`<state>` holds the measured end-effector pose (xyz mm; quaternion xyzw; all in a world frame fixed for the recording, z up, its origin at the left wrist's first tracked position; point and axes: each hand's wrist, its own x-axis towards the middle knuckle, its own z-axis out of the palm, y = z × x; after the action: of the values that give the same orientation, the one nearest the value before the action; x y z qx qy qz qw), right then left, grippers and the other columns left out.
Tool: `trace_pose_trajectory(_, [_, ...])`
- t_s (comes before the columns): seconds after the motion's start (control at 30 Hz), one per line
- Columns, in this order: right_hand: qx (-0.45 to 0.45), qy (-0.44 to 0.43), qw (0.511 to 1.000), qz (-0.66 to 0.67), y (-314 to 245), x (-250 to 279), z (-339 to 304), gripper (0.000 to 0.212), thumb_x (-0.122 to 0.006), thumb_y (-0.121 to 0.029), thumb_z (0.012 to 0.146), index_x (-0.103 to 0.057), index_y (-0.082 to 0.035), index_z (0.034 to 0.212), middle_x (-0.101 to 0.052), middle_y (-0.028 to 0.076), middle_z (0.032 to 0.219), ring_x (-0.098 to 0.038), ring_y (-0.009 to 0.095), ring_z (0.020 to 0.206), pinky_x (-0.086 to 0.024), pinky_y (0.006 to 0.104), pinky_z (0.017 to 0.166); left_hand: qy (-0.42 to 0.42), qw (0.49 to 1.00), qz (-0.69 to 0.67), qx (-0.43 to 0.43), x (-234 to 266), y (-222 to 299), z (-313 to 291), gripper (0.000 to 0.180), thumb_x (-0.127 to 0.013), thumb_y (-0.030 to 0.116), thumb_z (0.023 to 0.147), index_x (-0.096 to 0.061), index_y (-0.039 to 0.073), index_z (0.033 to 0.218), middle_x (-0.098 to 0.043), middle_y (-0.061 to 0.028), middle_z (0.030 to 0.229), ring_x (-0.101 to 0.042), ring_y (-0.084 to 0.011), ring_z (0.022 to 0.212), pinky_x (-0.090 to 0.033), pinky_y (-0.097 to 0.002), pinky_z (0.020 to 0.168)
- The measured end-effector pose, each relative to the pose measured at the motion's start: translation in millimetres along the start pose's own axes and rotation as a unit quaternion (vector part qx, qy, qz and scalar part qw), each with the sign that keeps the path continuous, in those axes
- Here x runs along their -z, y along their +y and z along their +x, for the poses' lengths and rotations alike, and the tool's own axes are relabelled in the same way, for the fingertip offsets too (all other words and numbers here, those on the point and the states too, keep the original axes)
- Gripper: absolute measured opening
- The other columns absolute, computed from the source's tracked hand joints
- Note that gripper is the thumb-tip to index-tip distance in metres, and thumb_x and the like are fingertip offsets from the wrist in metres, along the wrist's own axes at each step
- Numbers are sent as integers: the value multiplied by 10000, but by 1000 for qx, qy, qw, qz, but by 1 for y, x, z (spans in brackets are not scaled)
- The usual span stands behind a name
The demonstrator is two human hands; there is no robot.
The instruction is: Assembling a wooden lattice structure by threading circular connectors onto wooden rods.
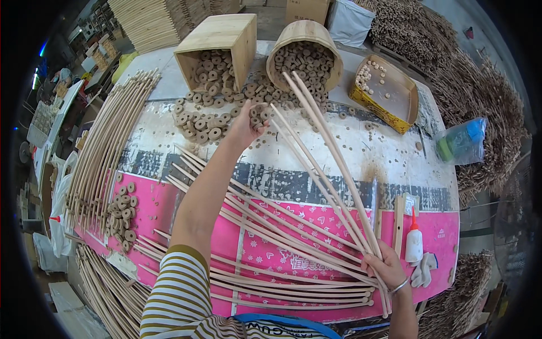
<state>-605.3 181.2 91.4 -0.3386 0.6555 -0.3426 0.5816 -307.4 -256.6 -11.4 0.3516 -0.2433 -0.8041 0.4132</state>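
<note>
My left hand reaches over the loose brown wooden rings, its fingers curled around a few rings; which of them it actually grips is partly hidden. Beside its fingertips end the tips of the long thin wooden rods. Those rods fan out from my right hand, which is closed around their lower ends and holds them slanting up and away. More pale rods lie on the pink printed sheet, beneath my left forearm and reaching to my right hand.
A wooden box and a round wooden tub lie tipped, spilling rings. A yellow tray holds small beads. Rods with rings line the left edge. At right are a glue bottle, a glove and a plastic bag.
</note>
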Motion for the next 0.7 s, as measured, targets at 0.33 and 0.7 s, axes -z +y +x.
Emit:
trace_pose_trajectory(0.33, [16,-4,999,-34,-13,-6,5,291,-641,-107,994,-559,18,1244,-653,52,764,-589,73,571,-459,197,505,29,992,122,-22,17,1,-29,392,-442,396,1111,-660,126,1292,-645,-24,935,-714,-161,879,-446,-240,592])
trace_pose_trajectory(0.7, [15,-3,1000,-27,-7,-14,15,266,-668,-107,986,-598,4,1218,-645,24,764,-580,61,587,-454,200,523,5,982,181,-56,6,0,-56,346,-486,380,1085,-607,128,1289,-715,-24,1049,-688,-129,878,-460,-259,603])
